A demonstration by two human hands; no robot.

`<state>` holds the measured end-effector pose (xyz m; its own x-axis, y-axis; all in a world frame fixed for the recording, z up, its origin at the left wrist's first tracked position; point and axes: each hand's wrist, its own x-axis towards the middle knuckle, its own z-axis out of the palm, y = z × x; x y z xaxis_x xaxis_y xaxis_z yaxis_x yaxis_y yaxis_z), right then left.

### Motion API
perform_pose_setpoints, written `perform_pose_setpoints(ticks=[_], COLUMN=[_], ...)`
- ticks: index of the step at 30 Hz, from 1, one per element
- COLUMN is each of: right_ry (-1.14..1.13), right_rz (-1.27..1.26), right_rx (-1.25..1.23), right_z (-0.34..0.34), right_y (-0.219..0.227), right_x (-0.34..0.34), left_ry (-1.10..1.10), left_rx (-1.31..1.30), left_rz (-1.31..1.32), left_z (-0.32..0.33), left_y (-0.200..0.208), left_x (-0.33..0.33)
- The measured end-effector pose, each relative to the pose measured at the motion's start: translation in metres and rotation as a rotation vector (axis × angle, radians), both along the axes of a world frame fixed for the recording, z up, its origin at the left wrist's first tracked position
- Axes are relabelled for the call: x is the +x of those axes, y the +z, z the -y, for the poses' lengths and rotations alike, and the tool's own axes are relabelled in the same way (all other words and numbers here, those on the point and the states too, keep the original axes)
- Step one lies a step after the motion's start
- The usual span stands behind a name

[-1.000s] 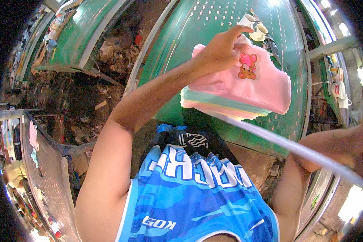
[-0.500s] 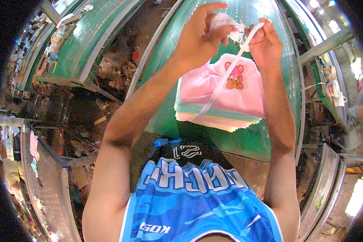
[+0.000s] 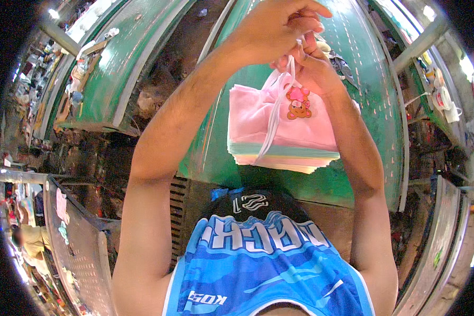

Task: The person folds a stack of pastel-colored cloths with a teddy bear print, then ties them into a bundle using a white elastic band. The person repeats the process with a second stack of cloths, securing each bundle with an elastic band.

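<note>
A neat stack of cloth pieces [image 3: 247,116] lies on the green table, pink on top with pale green and yellow layers below. The top piece carries a printed bear [image 3: 299,102]. A white fabric strip [image 3: 270,124] runs up over the front of the stack and gathers between my hands, bunching the pink cloth beneath it. My right hand [image 3: 312,66] is closed on the strip just above the far part of the stack. Over it, my left hand [image 3: 284,26] bends its fingers around the strip's upper end, its fingertips partly overlapping my right hand.
The green table [image 3: 371,131] extends away from me, with a dark item [image 3: 343,68] beyond my right hand. Another green table [image 3: 102,100] stands to the left. A perforated grey surface [image 3: 81,237] is at lower left, near another person [image 3: 34,242]. White rolls [image 3: 443,100] sit far right.
My hands have come together above the stack, the right moving leftward. The strip, earlier stretched diagonally toward my right hand, now rises as gathered strands. The white bundle at my left hand is out of sight.
</note>
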<state>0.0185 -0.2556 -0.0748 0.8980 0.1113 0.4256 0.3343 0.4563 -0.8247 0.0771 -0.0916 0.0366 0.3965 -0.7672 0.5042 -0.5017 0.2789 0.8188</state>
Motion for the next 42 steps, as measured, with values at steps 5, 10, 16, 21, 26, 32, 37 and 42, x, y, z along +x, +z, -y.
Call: perform_pose_setpoints(ticks=[5,10,16,21,26,32,37,42], right_ry=[0.068,-0.102,-0.172,-0.392,-0.524,-0.372,-0.221,-0.123], right_rz=[0.084,0.082,0.131,0.494,0.552,0.238,0.271,0.041], right_rx=[-0.090,-0.176,-0.520,-0.534,-0.547,-0.395,-0.421,-0.357], right_z=[0.013,0.001,-0.002,-0.015,0.012,-0.013,-0.016,-0.029], right_y=[0.006,0.021,0.047,0.074,0.099,0.098,0.067,0.017], right_x=[0.005,-0.003,-0.013,-0.014,-0.001,-0.012,0.024,0.041], left_ry=[0.277,0.135,-0.044,0.039,0.637,0.529,0.032,0.101], left_rx=[-0.093,0.295,0.249,0.193,0.167,0.381,-0.041,0.055], left_rz=[0.175,-0.105,-0.304,-0.103,0.846,0.044,-0.695,-0.412], left_z=[-0.015,-0.043,-0.035,-0.041,-0.061,-0.086,-0.058,-0.074], left_y=[-0.025,-0.067,-0.100,-0.101,-0.064,-0.031,-0.060,-0.069], left_x=[0.037,0.017,0.003,-0.004,-0.001,0.010,-0.023,-0.024])
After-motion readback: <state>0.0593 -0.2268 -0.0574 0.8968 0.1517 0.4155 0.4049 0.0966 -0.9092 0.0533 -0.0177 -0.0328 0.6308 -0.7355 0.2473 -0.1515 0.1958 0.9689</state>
